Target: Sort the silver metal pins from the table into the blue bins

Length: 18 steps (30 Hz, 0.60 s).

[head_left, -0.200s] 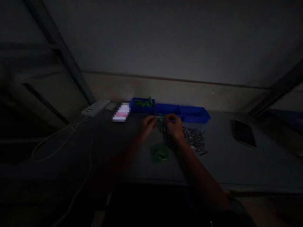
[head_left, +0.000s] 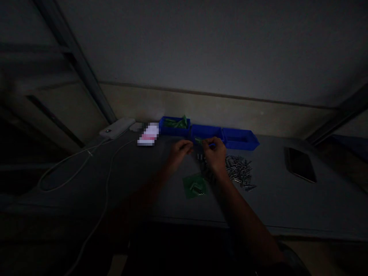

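Note:
My right hand [head_left: 215, 152] pinches a small green plastic bag [head_left: 198, 141], which sticks out to the left of its fingertips in front of the middle blue bin [head_left: 206, 131]. My left hand [head_left: 179, 149] is just left of the bag, apart from it, with the fingers curled together; whatever they may hold is too dark to make out. Under and right of my right wrist lies a pile of metal screw-like pieces [head_left: 239, 170]. Nearer to me, another green plastic bag [head_left: 195, 186] lies flat with several metal pieces in it.
The left blue bin [head_left: 175, 132] contains green bags, and the right blue bin [head_left: 241, 143] adjoins the middle one. A dark phone [head_left: 301, 165] lies at the right. On the left are a blurred-out white and pink item [head_left: 148, 135], a white box [head_left: 117, 128] and a white cable [head_left: 109, 180].
My left hand has come away from the green bag, which stays in my right hand. The whole view has shifted slightly.

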Available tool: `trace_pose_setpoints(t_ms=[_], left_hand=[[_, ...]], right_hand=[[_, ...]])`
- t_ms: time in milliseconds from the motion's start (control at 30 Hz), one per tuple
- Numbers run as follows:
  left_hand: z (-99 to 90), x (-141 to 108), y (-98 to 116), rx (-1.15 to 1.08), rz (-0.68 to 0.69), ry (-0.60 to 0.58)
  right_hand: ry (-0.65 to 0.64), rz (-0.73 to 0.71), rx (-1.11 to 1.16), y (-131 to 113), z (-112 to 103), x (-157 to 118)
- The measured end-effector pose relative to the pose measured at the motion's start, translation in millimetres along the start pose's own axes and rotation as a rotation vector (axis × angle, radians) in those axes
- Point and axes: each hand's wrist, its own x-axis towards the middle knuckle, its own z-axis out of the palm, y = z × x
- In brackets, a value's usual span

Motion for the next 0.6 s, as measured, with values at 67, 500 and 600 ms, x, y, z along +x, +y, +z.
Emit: trace_pose_setpoints(t_ms=[67,500,600], left_hand=[[-1.8,4,-4,-0.098,-0.067,-0.004],[-2.9,6,-6,-0.223,-0.117,0.026],[-5.5,7,-8,-0.121,-0.058,0.014]], right_hand=[[0.022,-0.039,-0.028,-1,1,-2],[-0.090,-0.089,-0.034,4,11,-6],[-0.039,-0.022,0.016,7,-5,7]])
